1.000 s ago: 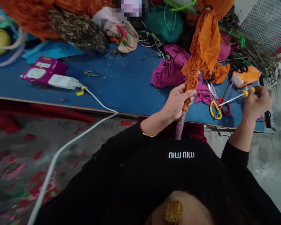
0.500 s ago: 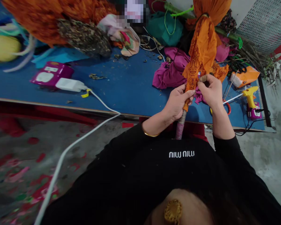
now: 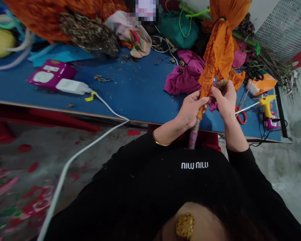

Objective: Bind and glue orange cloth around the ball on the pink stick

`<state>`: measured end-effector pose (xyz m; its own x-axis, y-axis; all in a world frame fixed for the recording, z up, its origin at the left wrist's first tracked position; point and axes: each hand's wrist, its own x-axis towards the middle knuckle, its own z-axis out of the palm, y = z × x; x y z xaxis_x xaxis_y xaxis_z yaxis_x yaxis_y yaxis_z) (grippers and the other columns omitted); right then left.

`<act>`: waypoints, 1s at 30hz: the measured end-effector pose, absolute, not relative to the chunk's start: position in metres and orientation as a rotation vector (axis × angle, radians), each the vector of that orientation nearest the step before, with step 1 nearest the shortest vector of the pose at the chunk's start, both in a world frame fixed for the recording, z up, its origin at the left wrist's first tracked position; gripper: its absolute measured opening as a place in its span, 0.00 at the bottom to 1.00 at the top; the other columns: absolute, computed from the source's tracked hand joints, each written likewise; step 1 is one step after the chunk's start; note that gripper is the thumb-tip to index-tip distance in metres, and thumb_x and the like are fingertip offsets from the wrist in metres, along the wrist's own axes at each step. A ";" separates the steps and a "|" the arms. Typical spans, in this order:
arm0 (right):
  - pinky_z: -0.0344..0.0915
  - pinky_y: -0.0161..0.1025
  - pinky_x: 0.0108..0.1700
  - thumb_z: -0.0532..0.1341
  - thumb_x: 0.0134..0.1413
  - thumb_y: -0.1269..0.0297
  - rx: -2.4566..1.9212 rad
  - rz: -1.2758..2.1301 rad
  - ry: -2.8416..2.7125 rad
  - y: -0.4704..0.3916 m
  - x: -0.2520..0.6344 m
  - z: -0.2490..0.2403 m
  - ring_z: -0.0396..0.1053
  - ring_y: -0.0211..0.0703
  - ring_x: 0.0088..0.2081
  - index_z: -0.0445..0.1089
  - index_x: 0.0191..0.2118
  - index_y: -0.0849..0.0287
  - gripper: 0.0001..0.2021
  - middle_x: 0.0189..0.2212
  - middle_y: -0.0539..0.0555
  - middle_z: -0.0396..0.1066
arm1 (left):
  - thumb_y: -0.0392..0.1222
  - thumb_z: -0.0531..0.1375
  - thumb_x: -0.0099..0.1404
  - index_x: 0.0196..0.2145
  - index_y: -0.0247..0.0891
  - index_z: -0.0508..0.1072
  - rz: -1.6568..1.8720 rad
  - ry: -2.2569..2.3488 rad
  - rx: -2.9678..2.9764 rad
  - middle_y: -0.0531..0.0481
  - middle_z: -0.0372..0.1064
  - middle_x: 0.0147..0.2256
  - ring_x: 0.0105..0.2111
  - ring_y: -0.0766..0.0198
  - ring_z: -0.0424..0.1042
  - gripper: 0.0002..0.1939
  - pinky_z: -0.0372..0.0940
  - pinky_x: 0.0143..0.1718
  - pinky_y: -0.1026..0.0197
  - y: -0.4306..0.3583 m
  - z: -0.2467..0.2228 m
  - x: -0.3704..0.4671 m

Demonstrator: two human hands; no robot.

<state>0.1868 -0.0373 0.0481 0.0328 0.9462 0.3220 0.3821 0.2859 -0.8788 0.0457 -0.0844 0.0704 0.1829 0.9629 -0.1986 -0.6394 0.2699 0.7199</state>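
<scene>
An orange patterned cloth [image 3: 217,50] is wrapped round a stick [image 3: 193,134] whose lower end points toward my body. My left hand [image 3: 192,108] is closed round the cloth-covered lower part, with the thumb lying across it. Fingers of my right hand [image 3: 223,95] are pinched on the right edge of the same cloth, just above my left thumb. A scrap of magenta cloth [image 3: 212,106] shows below my right fingertips. Behind and left of the cloth lies a magenta cloth bundle [image 3: 180,77].
On the blue table [image 3: 140,93] are red-handled scissors [image 3: 241,115], a yellow glue gun [image 3: 267,103] and an orange packet [image 3: 263,83] at right. A purple power box [image 3: 50,73] with a white cable sits at left. Bags and twigs [image 3: 281,62] line the back.
My right hand has shifted slightly down and inward against the cloth. The view has moved a little; my left hand keeps its hold.
</scene>
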 end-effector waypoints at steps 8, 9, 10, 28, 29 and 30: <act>0.73 0.40 0.36 0.67 0.57 0.55 -1.241 0.906 -1.462 -0.041 0.185 0.062 0.68 0.38 0.28 0.68 0.32 0.51 0.10 0.24 0.44 0.67 | 0.25 0.65 0.61 0.37 0.35 0.76 1.222 0.717 0.549 0.59 0.69 0.25 0.20 0.76 0.62 0.09 0.56 0.20 0.71 -0.085 0.068 0.045; 0.71 0.38 0.33 0.68 0.57 0.53 -1.218 0.972 -1.427 -0.041 0.186 0.062 0.67 0.37 0.27 0.68 0.32 0.51 0.11 0.23 0.44 0.67 | 0.25 0.65 0.61 0.37 0.34 0.76 1.220 0.715 0.549 0.58 0.70 0.26 0.20 0.76 0.62 0.09 0.56 0.20 0.71 -0.085 0.069 0.045; 0.69 0.37 0.31 0.68 0.56 0.51 -1.197 1.025 -1.395 -0.042 0.187 0.063 0.67 0.36 0.25 0.69 0.32 0.52 0.12 0.22 0.44 0.67 | 0.24 0.64 0.62 0.38 0.34 0.76 1.218 0.711 0.547 0.57 0.72 0.27 0.20 0.76 0.62 0.09 0.56 0.20 0.71 -0.085 0.069 0.045; 0.66 0.39 0.29 0.63 0.60 0.54 -1.282 0.844 -1.490 -0.039 0.195 0.059 0.61 0.36 0.22 0.63 0.27 0.52 0.14 0.21 0.44 0.61 | 0.25 0.61 0.66 0.36 0.35 0.74 1.210 0.781 0.588 0.56 0.72 0.27 0.20 0.77 0.64 0.07 0.57 0.20 0.72 -0.083 0.066 0.046; 0.65 0.39 0.27 0.62 0.61 0.51 -1.236 0.905 -1.465 -0.040 0.195 0.058 0.61 0.36 0.21 0.63 0.28 0.51 0.15 0.21 0.44 0.61 | 0.25 0.62 0.65 0.36 0.35 0.74 1.205 0.779 0.593 0.56 0.72 0.27 0.20 0.76 0.64 0.07 0.57 0.20 0.71 -0.083 0.066 0.046; 0.66 0.39 0.27 0.62 0.61 0.48 -1.199 0.937 -1.451 -0.041 0.195 0.057 0.60 0.35 0.21 0.63 0.29 0.51 0.16 0.21 0.44 0.60 | 0.25 0.63 0.65 0.36 0.35 0.74 1.202 0.772 0.600 0.57 0.71 0.26 0.20 0.76 0.64 0.07 0.57 0.20 0.71 -0.083 0.065 0.046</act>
